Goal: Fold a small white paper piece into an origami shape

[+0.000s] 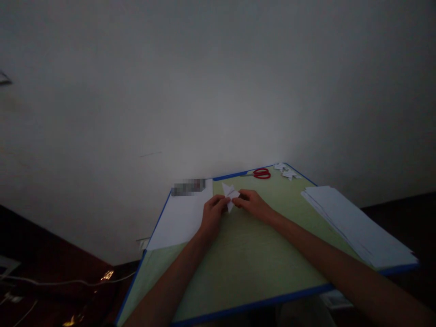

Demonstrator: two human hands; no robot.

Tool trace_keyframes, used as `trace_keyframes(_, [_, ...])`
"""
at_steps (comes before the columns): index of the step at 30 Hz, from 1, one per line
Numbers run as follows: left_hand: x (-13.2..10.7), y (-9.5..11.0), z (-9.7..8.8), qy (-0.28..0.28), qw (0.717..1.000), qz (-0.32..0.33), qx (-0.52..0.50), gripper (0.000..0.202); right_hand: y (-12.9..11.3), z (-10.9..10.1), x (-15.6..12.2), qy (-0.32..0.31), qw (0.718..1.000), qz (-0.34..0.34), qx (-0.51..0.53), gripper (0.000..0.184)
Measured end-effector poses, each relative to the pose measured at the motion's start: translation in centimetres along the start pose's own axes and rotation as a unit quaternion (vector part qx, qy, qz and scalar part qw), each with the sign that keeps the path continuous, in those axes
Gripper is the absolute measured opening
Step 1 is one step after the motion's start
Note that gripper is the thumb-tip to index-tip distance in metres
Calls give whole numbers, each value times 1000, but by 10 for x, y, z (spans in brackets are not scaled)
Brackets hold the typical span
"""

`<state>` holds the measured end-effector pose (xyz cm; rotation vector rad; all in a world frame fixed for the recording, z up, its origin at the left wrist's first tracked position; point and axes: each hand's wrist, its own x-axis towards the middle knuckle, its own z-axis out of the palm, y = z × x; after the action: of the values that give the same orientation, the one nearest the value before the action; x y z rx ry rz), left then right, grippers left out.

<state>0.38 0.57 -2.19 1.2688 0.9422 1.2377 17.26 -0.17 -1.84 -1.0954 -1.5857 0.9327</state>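
Note:
Between my two hands is a small white folded paper star point(231, 192), its points sticking up and down past my fingers. My left hand point(215, 208) pinches its left side. From the right, my right hand point(251, 202) grips the opposite side with thumb and fingers closed. Both hands are held over the middle of the pale green table point(252, 254), towards its far side. Part of the paper is hidden behind my fingertips.
Red-handled scissors point(261, 173) lie at the table's far edge. Two white folded paper stars point(290, 174) rest at the far right corner. A stack of white paper point(357, 227) lies along the right. A white sheet point(184, 218) covers the left, with a blurred-out object point(188, 187) on it.

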Motion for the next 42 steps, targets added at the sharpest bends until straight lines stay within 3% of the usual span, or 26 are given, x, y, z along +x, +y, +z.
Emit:
trace_keyframes(4, [2, -6, -1, 13, 1000, 6, 8, 22, 2, 3, 1, 9, 999, 30, 21, 28])
trace_keyframes(12, [-1, 0, 6, 60, 995, 43, 70, 27, 7, 2, 6, 16, 998, 24, 55, 38])
trace_keyframes(25, [4, -8, 3, 46, 998, 30, 43, 30, 0, 3, 1, 5, 998, 41, 51, 35])
trace_keyframes(33, [7, -8, 3, 42, 999, 10, 25, 30, 2, 8, 1, 23, 997, 16, 76, 36])
trace_keyframes(38, [4, -4, 4, 18, 999, 11, 45, 30, 4, 9, 1, 24, 997, 10, 70, 35])
trace_keyframes(42, [2, -1, 4, 41, 996, 18, 73, 29, 6, 9, 1, 13, 999, 2, 48, 35])
